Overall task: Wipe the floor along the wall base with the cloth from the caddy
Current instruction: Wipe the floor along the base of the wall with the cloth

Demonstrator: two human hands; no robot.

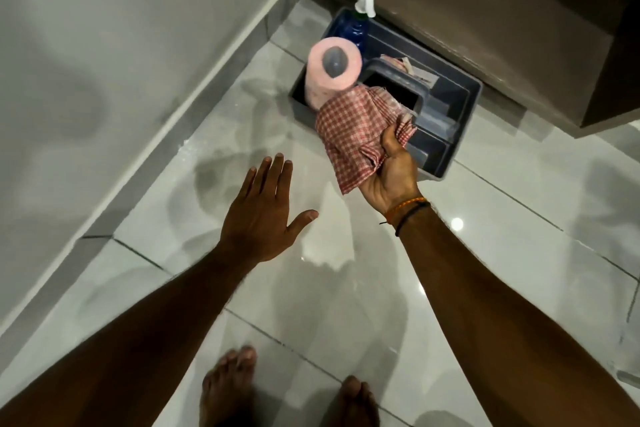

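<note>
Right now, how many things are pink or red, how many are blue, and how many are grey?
Pink or red: 2, the checked cloth in the right hand and the paper roll
Blue: 1, the spray bottle
Grey: 1, the caddy
Total: 4

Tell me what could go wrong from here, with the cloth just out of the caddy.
The checked cloth hangs against the pink paper roll in the caddy; pulling away may tip the roll. The floor tiles look glossy, perhaps wet, under bare feet, so slipping is possible. The right hand holds the cloth by one bunched edge; it might drop.
</note>
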